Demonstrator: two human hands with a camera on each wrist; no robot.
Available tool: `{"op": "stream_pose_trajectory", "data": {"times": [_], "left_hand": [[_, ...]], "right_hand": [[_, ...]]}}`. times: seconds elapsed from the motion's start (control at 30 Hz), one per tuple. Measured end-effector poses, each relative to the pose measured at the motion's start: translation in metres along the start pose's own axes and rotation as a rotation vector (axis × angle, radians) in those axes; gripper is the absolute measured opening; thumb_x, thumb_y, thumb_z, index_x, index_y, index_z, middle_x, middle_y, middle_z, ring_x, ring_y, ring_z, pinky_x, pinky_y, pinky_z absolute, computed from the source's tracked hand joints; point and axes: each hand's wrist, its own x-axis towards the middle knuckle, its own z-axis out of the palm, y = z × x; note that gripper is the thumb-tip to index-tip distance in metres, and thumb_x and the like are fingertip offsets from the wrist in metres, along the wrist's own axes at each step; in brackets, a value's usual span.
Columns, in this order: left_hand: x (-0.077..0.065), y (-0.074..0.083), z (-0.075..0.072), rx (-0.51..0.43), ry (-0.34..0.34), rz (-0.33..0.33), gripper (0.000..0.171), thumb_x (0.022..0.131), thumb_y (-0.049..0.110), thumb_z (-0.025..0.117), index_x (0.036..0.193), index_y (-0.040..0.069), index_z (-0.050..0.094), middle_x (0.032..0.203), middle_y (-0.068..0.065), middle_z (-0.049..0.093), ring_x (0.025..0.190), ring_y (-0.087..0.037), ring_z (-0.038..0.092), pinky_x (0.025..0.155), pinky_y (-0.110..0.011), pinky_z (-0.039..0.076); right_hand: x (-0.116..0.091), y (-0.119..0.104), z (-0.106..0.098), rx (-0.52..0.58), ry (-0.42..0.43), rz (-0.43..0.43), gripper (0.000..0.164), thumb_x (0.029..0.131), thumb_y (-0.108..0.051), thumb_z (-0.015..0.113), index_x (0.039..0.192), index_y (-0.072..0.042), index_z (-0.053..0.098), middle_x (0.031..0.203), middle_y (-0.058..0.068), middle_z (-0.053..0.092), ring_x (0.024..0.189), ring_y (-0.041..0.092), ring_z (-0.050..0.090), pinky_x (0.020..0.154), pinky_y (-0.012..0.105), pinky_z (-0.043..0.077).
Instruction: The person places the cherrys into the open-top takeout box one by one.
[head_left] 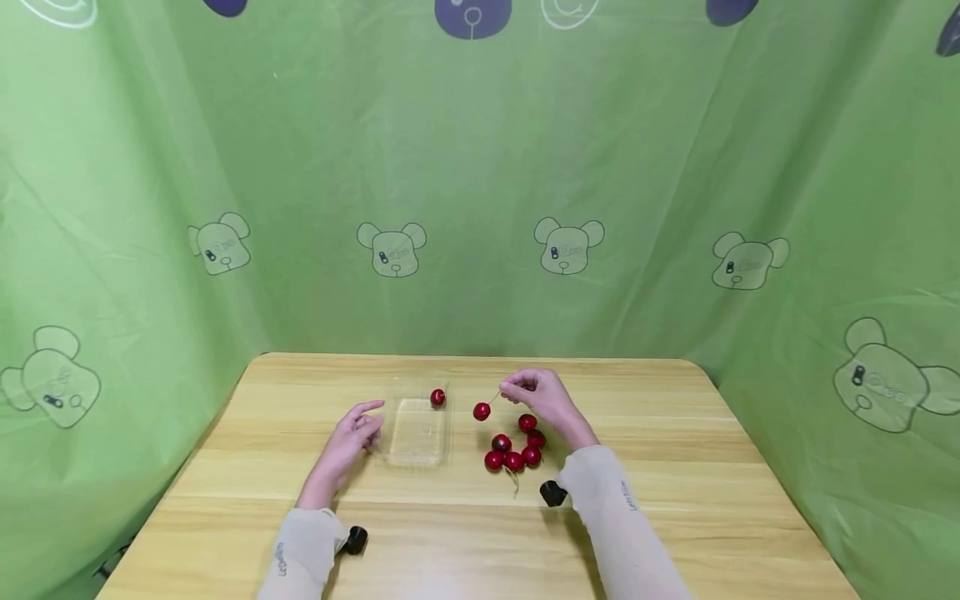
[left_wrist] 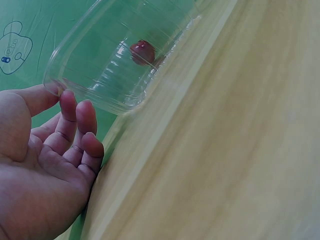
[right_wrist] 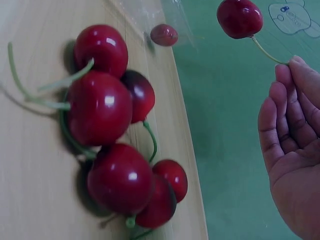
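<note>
My right hand (head_left: 543,396) pinches a cherry stem (right_wrist: 270,51) between thumb and fingertips. From that stem hangs a red cherry (head_left: 482,411), held above the table between the container and the other cherries. A clear plastic container (head_left: 416,458) stands open on the table, with one cherry (head_left: 438,398) inside near its far right corner. To the left of the container is my left hand (head_left: 352,437), its fingers loosely bent. In the left wrist view its fingertips (left_wrist: 68,97) are at the container's corner; whether they touch it I cannot tell.
Several dark red cherries (head_left: 514,462) lie clustered on the wooden table (head_left: 450,542), right of the container and below my right hand. Some have green stems (right_wrist: 77,77). A green curtain (head_left: 480,308) with printed bear heads hangs behind the table and at its sides.
</note>
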Motion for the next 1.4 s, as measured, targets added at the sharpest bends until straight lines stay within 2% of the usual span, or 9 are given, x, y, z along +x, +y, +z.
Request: {"op": "stream_pose_trajectory", "data": {"times": [0.2, 0.33, 0.43, 0.47, 0.67, 0.8, 0.97, 1.17, 1.4], "left_hand": [[0.000, 0.000, 0.001, -0.007, 0.013, -0.001, 0.047, 0.106, 0.021, 0.058, 0.151, 0.011, 0.048, 0.093, -0.008, 0.061, 0.080, -0.017, 0.056, 0.072, -0.027, 0.049], [0.000, 0.001, 0.001, -0.012, 0.009, -0.004, 0.047, 0.106, 0.021, 0.058, 0.151, 0.010, 0.048, 0.093, -0.008, 0.060, 0.079, -0.017, 0.056, 0.072, -0.026, 0.048], [0.000, 0.000, 0.000, -0.010, 0.004, 0.001, 0.048, 0.106, 0.021, 0.059, 0.151, 0.009, 0.047, 0.092, -0.007, 0.060, 0.079, -0.016, 0.056, 0.072, -0.026, 0.048], [0.000, 0.000, 0.000, -0.008, 0.002, 0.003, 0.048, 0.106, 0.021, 0.058, 0.151, 0.009, 0.047, 0.092, -0.007, 0.060, 0.079, -0.016, 0.056, 0.072, -0.026, 0.048], [0.002, -0.001, 0.000, -0.012, 0.005, 0.002, 0.048, 0.106, 0.020, 0.059, 0.151, 0.007, 0.047, 0.091, -0.006, 0.060, 0.079, -0.017, 0.056, 0.072, -0.026, 0.049], [0.002, -0.001, 0.001, -0.017, 0.003, -0.001, 0.047, 0.106, 0.020, 0.058, 0.151, 0.008, 0.047, 0.091, -0.006, 0.059, 0.079, -0.017, 0.056, 0.072, -0.026, 0.049], [0.002, 0.000, 0.000, -0.013, 0.002, 0.006, 0.049, 0.106, 0.020, 0.059, 0.151, 0.007, 0.047, 0.091, -0.006, 0.060, 0.079, -0.016, 0.056, 0.072, -0.027, 0.049], [0.003, -0.001, -0.001, -0.017, 0.008, 0.006, 0.048, 0.106, 0.020, 0.060, 0.151, 0.007, 0.047, 0.091, -0.006, 0.060, 0.079, -0.017, 0.056, 0.072, -0.027, 0.049], [0.002, -0.001, 0.000, -0.010, 0.001, -0.001, 0.048, 0.106, 0.020, 0.058, 0.151, 0.008, 0.047, 0.090, -0.004, 0.059, 0.078, -0.016, 0.055, 0.072, -0.027, 0.049]], "right_hand": [[0.005, -0.006, 0.009, 0.023, -0.011, -0.015, 0.020, 0.097, -0.025, 0.074, 0.104, -0.007, 0.077, 0.094, 0.008, 0.074, 0.085, 0.020, 0.066, 0.075, 0.029, 0.054], [0.008, -0.010, 0.018, 0.077, -0.028, -0.019, 0.020, 0.098, -0.022, 0.073, 0.105, -0.003, 0.076, 0.093, 0.006, 0.076, 0.092, 0.035, 0.071, 0.084, 0.040, 0.058], [0.009, -0.013, 0.025, 0.117, -0.037, -0.015, 0.017, 0.098, -0.019, 0.073, 0.105, -0.003, 0.076, 0.094, 0.006, 0.078, 0.100, 0.043, 0.071, 0.095, 0.054, 0.056], [0.010, -0.014, 0.027, 0.122, -0.037, -0.014, 0.016, 0.097, -0.019, 0.074, 0.104, -0.005, 0.076, 0.094, 0.006, 0.078, 0.101, 0.043, 0.071, 0.096, 0.055, 0.056], [0.014, -0.014, 0.040, 0.165, -0.044, -0.011, 0.012, 0.094, -0.012, 0.076, 0.102, -0.003, 0.077, 0.093, 0.009, 0.079, 0.088, 0.028, 0.076, 0.092, 0.047, 0.060], [0.015, -0.014, 0.046, 0.238, -0.048, 0.018, 0.012, 0.093, -0.007, 0.076, 0.103, 0.001, 0.076, 0.093, 0.013, 0.079, 0.082, 0.019, 0.076, 0.091, 0.047, 0.060], [0.017, -0.014, 0.052, 0.318, -0.033, 0.038, 0.014, 0.093, -0.004, 0.074, 0.105, 0.003, 0.074, 0.097, 0.016, 0.078, 0.082, 0.019, 0.077, 0.092, 0.048, 0.060], [0.020, -0.013, 0.059, 0.402, -0.018, 0.044, 0.015, 0.093, 0.002, 0.073, 0.107, 0.006, 0.073, 0.098, 0.018, 0.078, 0.081, 0.020, 0.078, 0.087, 0.042, 0.062], [0.021, -0.010, 0.067, 0.424, -0.008, 0.063, 0.017, 0.093, -0.002, 0.074, 0.108, 0.005, 0.074, 0.097, 0.016, 0.079, 0.082, 0.019, 0.078, 0.095, 0.048, 0.059]]}}
